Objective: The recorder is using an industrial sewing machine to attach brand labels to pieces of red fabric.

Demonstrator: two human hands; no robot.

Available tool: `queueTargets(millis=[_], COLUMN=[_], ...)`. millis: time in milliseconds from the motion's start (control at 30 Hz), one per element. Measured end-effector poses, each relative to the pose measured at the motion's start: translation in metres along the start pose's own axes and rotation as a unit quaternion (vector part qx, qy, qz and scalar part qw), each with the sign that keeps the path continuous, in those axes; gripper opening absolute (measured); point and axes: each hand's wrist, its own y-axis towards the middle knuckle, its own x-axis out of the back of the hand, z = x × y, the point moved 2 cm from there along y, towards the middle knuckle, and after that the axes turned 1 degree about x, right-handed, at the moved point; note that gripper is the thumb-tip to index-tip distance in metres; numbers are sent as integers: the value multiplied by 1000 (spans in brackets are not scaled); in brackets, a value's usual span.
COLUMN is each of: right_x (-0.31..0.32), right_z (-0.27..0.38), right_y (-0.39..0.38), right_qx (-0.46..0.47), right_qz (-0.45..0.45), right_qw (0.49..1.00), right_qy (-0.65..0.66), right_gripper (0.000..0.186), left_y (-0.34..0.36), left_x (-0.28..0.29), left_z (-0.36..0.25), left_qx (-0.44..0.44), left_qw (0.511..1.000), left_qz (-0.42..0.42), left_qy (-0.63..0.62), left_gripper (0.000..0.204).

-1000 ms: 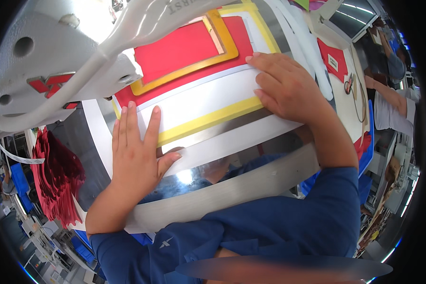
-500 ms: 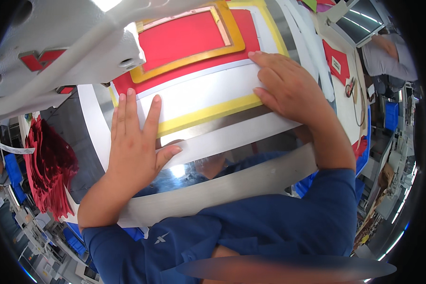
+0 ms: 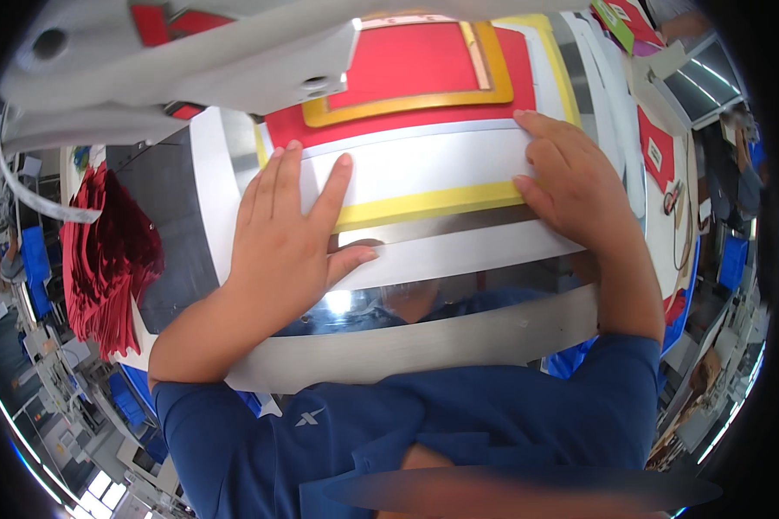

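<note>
My left hand (image 3: 287, 218) lies flat with its fingers spread on a white sheet (image 3: 433, 164), fingertips at the lower left edge of a red sheet (image 3: 519, 65). My right hand (image 3: 576, 180) rests at the right side, index fingertip on the red sheet's near edge, thumb and index apart and the other fingers partly bent. Neither hand grips anything. On the red sheet lies an amber-yellow rectangular frame (image 3: 407, 109), with pale strips along its inner edges. Yellow tape (image 3: 441, 204) borders the white sheet. A grey machine head (image 3: 234, 82) hides the frame's upper left part.
Shiny red pieces (image 3: 108, 259) hang in a bundle at the left. Small scissors (image 3: 672, 197) and a red piece with a white label (image 3: 656, 151) lie on the right. A metal plate edge (image 3: 424, 346) runs along the front. A screen (image 3: 703, 78) stands at the upper right.
The whole view has shifted, so the scene sits further right. Both hands keep about the same places on the sheets, and the frame has not visibly moved on the red sheet.
</note>
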Motion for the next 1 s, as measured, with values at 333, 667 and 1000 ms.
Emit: queueTargets(millis=[333,667,1000], right_x=[-1,2,3], right_z=[-4,0,-3], right_y=[-4,1,0], right_qx=[-27,-3,19], right_qz=[6,-1,-7], right_qw=[999,999,999], right_qy=[-19,-34,-37], right_gripper=[28,26,27], left_y=[7,13,15], left_x=[-5,-2,-1], left_z=[-6,1,-2], left_qx=[-4,10,6], left_qw=[999,999,998], left_qz=[-43,-39,-39], left_qy=[2,30,47], left_gripper=[96,114,113])
